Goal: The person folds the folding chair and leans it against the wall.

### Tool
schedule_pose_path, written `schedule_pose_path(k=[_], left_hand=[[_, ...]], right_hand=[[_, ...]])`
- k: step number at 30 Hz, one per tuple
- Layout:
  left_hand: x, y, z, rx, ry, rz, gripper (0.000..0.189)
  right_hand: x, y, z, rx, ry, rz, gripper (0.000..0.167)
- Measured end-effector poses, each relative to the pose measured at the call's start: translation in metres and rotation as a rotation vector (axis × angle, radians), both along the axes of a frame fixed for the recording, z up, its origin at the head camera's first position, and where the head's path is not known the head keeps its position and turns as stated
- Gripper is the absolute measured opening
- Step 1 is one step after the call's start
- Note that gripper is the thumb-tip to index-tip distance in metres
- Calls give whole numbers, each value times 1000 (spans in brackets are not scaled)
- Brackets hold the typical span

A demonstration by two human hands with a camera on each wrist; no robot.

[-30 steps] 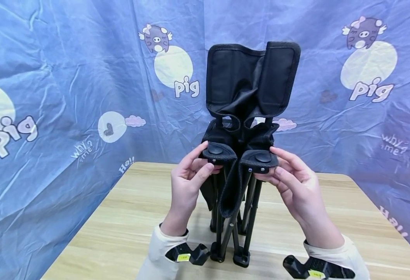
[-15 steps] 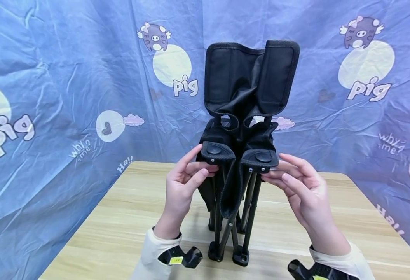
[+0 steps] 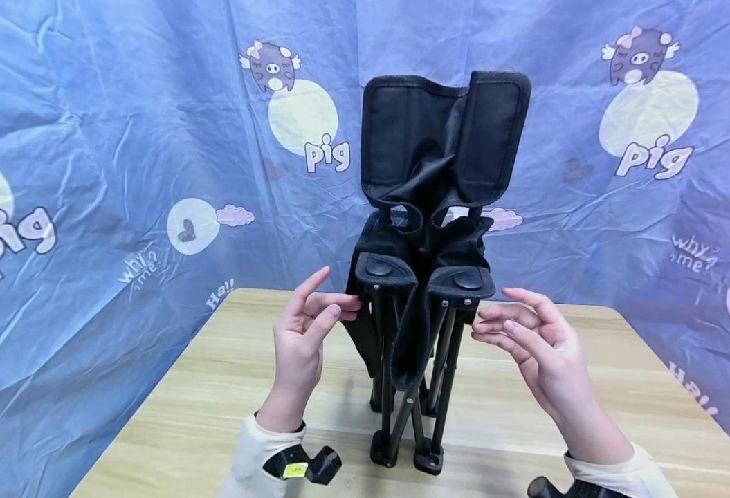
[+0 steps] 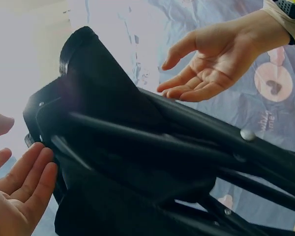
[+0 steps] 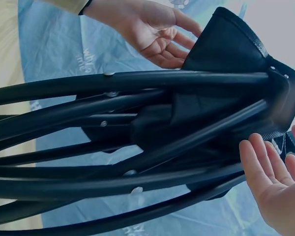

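A small black folding camp chair (image 3: 445,138) stands upright and mostly folded, its legs drawn close together and its seat fabric sagging in a fold at the front. My left hand (image 3: 302,328) is beside the left front corner, fingers loosely extended; whether the fingertips touch the cloth there I cannot tell. On the other side, my right hand (image 3: 548,349) has its palm turned inward and relaxed fingers near the right front corner. Neither hand grips anything. Both wrist views show the dark leg tubes (image 5: 88,187) with rivets, and the hands (image 4: 24,191) on either side.
The chair's plastic feet (image 3: 428,460) rest on a light wooden table (image 3: 184,401). Blue cloth (image 3: 122,138) printed with pigs and lettering hangs behind and at both sides. Each wrist wears a black camera mount (image 3: 302,465).
Both hands have let go of the chair's front corners and moved outward, the left to the left and the right to the right. The chair stays standing in place.
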State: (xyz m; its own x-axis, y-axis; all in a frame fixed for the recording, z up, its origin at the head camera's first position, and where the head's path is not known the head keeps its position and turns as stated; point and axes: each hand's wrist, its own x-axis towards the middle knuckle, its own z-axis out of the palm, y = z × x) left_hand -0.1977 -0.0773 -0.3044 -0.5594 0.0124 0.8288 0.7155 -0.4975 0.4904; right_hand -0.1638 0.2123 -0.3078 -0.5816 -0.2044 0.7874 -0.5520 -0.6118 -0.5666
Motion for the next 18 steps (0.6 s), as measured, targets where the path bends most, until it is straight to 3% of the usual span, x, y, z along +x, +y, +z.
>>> schedule_pose_path(k=[6, 14, 18], left_hand=[[-2, -11, -7, 13, -19, 15, 43], [-7, -25, -23, 10, -69, 55, 42], [-11, -30, -37, -18, -135, 102, 44]], right_hand=[[5, 6, -7, 71, -86, -86, 50], [4, 16, -28, 100, -190, -26, 51], [5, 19, -41, 151, -247, -69, 52]])
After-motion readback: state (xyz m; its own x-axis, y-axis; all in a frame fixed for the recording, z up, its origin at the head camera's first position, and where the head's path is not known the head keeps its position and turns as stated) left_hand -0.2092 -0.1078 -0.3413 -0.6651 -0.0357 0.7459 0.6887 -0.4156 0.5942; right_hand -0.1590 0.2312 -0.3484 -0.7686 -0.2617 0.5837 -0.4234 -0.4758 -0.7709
